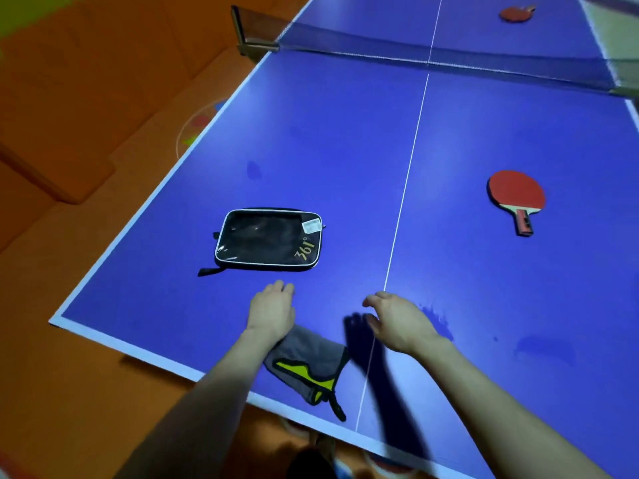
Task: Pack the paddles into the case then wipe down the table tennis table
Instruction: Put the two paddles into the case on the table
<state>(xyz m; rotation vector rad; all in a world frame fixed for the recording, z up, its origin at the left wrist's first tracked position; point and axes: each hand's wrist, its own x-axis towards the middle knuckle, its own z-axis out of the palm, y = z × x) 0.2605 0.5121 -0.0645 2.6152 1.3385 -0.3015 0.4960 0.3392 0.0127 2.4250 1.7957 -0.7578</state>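
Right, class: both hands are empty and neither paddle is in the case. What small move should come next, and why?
Probably the left hand reaches forward to open the case: it looks closed, just ahead of that hand, and the near paddle lies loose at right.

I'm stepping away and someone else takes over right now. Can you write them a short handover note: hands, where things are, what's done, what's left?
Left hand: open and empty, just short of the case.
Right hand: open and empty, by the centre line.
Case: flat on the left half of the table; I can't tell if it is zipped.
Near paddle: right half, red face up. Far paddle: beyond the net.
Cloth: at the near edge, partly under the left wrist.
Done: nothing yet.
Left: pack both paddles, then wipe the table.
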